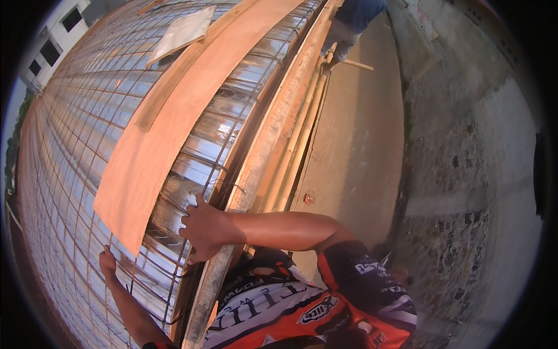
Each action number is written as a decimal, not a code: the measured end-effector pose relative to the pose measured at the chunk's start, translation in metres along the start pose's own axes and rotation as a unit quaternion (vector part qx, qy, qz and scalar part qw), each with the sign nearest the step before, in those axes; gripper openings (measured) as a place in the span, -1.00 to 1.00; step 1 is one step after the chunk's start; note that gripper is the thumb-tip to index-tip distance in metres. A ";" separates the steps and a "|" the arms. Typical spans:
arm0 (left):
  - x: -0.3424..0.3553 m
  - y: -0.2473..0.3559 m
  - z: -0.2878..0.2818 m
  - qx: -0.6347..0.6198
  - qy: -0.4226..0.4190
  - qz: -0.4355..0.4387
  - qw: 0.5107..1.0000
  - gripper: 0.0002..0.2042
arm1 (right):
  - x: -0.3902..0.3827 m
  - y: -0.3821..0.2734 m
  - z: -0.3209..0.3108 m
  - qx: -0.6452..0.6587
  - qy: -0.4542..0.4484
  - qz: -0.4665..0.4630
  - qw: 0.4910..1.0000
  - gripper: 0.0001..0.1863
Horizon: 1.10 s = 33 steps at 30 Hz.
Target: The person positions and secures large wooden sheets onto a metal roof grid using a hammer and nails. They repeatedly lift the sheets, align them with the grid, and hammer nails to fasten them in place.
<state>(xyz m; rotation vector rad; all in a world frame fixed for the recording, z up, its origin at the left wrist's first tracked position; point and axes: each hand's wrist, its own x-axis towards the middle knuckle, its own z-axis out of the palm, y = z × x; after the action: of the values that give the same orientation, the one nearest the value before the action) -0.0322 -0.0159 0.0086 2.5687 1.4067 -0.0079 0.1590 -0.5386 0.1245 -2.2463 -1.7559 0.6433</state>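
My left hand (108,263) is closed around a thin bar of the steel rebar grid (75,174) at lower left. My right hand (207,227) has its fingers spread and bent over the timber formwork edge (264,134), beside the bars. A long thin plywood sheet (136,183) lies on the grid just beyond both hands, with a narrow plank (174,70) along it. Corrugated metal decking (203,139) shows under the bars.
A small pale board (180,35) rests farther up the grid. Outside the formwork are long timber poles (302,134), a drop to pavement (354,145) and a stained wall (447,186). Another person (354,20) stands at the top. A white building (49,43) is at upper left.
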 end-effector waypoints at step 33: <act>-0.030 0.022 -0.013 0.026 0.010 -0.012 1.000 -0.28 | 0.013 -0.014 -0.001 -0.045 0.037 0.028 0.998 -0.24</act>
<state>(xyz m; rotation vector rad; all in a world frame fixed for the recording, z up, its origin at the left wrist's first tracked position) -0.0313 -0.0503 0.0287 2.6009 1.4647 -0.0229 0.1498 -0.5224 0.1283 -2.3532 -1.7260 0.4951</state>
